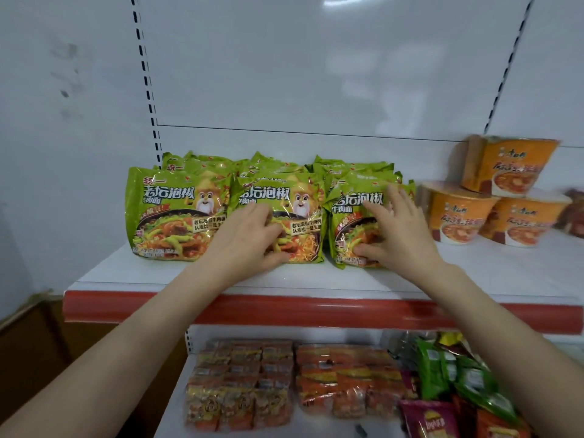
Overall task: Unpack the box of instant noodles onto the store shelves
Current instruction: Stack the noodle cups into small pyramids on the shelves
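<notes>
Item: green instant-noodle multipacks, stocked on the upper shelf [316,279], a white deck with a red front strip. Three front packs stand upright in a row, more of the same ranked behind them. Left pack [170,216] stands untouched, clear of both hands. Middle pack [284,203] has the left hand [249,238] laid on its lower face, fingers curled against the wrapper, thumb low near the bottom seam; grip partly closed, pressing rather than enclosing. Right pack [350,213] has the right hand [395,229] spread flat across its face, fingers wide, thumb at the lower edge; grip open, nothing held. Each pack lies directly ahead of its hand, long axis running left to right along the shelf, face towards the person; the right pack leans slightly and sits a little forward of the row. Judgement: packs are being squared up. Neighbours: orange cup noodles [467,213] stacked at right, near the right pack. Lower shelf holds orange snack packets [344,377]. The box itself is not clearly visible.
</notes>
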Tool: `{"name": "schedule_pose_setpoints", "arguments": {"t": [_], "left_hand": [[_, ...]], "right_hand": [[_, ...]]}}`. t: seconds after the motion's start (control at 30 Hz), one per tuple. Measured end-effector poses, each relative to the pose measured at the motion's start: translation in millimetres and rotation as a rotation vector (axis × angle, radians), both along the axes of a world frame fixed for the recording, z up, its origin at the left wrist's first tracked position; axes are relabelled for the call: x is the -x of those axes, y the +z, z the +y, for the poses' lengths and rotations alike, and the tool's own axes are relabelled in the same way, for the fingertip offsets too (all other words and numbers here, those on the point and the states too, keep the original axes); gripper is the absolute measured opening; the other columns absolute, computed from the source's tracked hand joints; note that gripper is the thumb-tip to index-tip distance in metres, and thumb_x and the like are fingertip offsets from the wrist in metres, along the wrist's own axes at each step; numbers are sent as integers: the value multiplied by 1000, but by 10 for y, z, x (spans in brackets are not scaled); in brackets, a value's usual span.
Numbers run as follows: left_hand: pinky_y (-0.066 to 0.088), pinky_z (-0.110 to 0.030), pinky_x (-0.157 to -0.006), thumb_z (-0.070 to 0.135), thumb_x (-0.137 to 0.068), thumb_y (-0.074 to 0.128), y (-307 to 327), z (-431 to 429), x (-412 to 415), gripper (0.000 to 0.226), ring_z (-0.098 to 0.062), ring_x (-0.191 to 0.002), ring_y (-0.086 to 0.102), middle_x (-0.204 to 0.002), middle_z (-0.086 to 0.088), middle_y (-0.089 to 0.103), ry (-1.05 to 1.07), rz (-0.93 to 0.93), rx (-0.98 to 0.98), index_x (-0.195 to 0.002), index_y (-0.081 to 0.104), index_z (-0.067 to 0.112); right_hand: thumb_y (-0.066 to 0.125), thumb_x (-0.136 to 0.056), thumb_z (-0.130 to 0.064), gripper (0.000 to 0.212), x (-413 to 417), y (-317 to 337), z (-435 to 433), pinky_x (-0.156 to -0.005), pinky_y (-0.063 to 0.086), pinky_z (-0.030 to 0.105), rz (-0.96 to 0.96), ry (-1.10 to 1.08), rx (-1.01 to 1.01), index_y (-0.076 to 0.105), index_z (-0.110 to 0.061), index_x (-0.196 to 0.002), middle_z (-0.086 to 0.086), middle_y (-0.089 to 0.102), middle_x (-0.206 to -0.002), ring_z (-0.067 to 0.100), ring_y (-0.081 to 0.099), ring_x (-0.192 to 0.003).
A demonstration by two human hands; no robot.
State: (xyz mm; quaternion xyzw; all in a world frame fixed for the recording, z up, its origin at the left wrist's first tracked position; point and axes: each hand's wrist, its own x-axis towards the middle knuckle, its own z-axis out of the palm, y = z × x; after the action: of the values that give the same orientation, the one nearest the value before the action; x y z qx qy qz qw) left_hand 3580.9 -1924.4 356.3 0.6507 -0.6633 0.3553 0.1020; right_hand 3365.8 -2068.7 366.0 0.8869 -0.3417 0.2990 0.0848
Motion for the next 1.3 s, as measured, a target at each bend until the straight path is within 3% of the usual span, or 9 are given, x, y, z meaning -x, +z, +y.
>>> {"name": "schedule_pose_setpoints", "arguments": {"t": [0.1, 0.33, 0.47, 0.57, 0.63, 0.73, 0.9, 1.07, 1.3], "left_hand": [[52, -49, -83, 42, -64, 72, -31, -173, 140, 44, -39, -103, 61, -110, -23, 63, -68, -28, -56, -93, 70, 9], [35, -62, -98, 28, -77, 68, -46, -385, 311, 49, -37, -131, 41, -139, -20, 46, -104, -112, -65, -125, 57, 22], [7, -58, -112, 28, -95, 46, -77, -490, 322, 48, -26, -146, 4, -157, -9, 12, -66, -60, -151, -142, 34, 34], [21, -65, -104, 21, -86, 62, -129, -481, 300, 47, -34, -139, 28, -148, -16, 35, -134, -96, -85, -131, 52, 28], [31, -68, -95, 19, -76, 72, -136, -487, 285, 48, -38, -131, 42, -139, -19, 47, -147, -129, -71, -123, 60, 26], [30, -67, -94, 18, -75, 74, -121, -491, 289, 48, -38, -128, 45, -136, -21, 49, -175, -111, -52, -121, 61, 25], [28, -66, -95, 15, -74, 73, -135, -509, 246, 48, -39, -127, 45, -135, -23, 49, -204, -79, -27, -120, 61, 23], [26, -68, -96, 17, -78, 66, -137, -503, 247, 41, -38, -128, 45, -136, -23, 48, -201, -61, -25, -119, 62, 23], [31, -68, -93, 22, -67, 79, -112, -483, 291, 47, -38, -120, 53, -129, -22, 53, -168, -51, -40, -112, 66, 21]], "right_hand": [[74, -70, -46, 87, 23, -54, -53, -116, 13, 48, 2, 13, -92, 33, -24, -143, 18, 7, -156, 35, 4, -144], [75, -71, -42, 84, -71, -92, -78, -115, 14, 40, -61, 111, -123, 36, -20, -142, 18, 11, -155, 35, 9, -144], [75, -75, -29, 72, 110, 25, -170, -105, 29, 28, -557, 211, -322, 42, -11, -136, 7, 40, -142, 17, 35, -131], [78, -68, -41, 102, 128, 96, -362, -112, 24, 35, -638, 137, -610, 19, -14, -146, 3, 27, -151, 17, 27, -138], [81, -55, -50, 108, 84, 74, -467, -111, 32, 40, -602, 221, -846, 25, -20, -142, 2, 41, -144, 22, 41, -132], [79, -66, -32, 64, 13, 18, -593, -100, 46, 42, -600, 355, -972, 46, -26, -120, -3, 62, -117, 15, 61, -107], [76, -72, -29, 51, -29, -11, -585, -88, 46, 27, -637, 396, -941, 44, -30, -112, -10, 60, -110, 6, 59, -101], [79, -57, -54, 119, 95, 26, -478, -114, 27, 41, -581, 211, -780, 12, -18, -148, 4, 28, -153, 21, 30, -139], [74, -61, -60, 116, 180, -23, -254, -115, 11, 49, -47, -12, -159, 7, -23, -149, 18, 0, -156, 30, 1, -145]]}}
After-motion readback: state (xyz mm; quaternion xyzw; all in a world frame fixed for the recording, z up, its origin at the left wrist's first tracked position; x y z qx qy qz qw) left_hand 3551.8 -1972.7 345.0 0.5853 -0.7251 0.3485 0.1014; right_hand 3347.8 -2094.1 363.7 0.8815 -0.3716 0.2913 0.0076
